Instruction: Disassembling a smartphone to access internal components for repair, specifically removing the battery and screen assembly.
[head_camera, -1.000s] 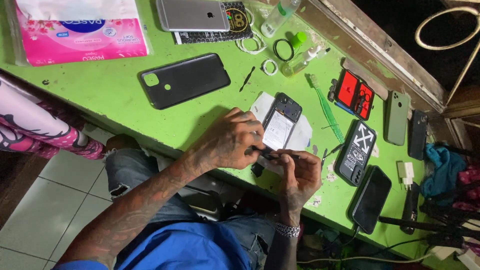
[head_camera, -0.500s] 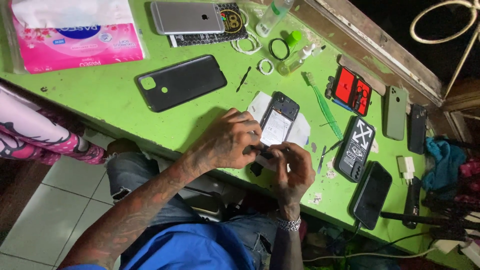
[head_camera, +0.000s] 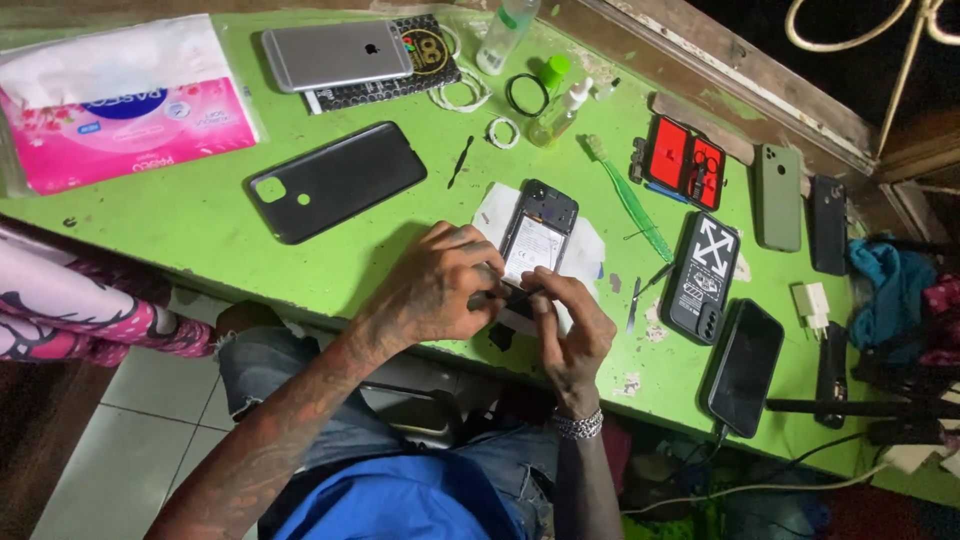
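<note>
— Looking down, what carries everything?

— Your green surface (head_camera: 180, 215), painted and scuffed, with a pink tissue pack (head_camera: 120, 100) lying at its far left corner.

— And the largest phone parts?

— You have a black back cover (head_camera: 335, 180) lying flat, its camera cut-outs toward the left, well apart from a silver phone (head_camera: 335, 53) resting face down near the far edge. To the right, a black patterned case (head_camera: 702, 265) lies beside a dark phone (head_camera: 745, 365).

— What are your hands on?

— Your left hand (head_camera: 430, 290) and right hand (head_camera: 572, 325) meet at the near edge of the surface, over the lower end of an opened phone (head_camera: 538, 238). It lies back-up on a white sheet (head_camera: 590, 250), cover off, its black frame around a pale battery with a small camera block at the top corner.

— How are the fingers?

— Those of your left hand curl down and press together onto a small dark part (head_camera: 515, 297) at the phone's bottom edge; your right fingers pinch that same part from the other side. Whether it is loose or attached, you cannot tell from here.

— Anything smaller nearby?

— A green toothbrush (head_camera: 630, 195) lies just right of the phone.
</note>
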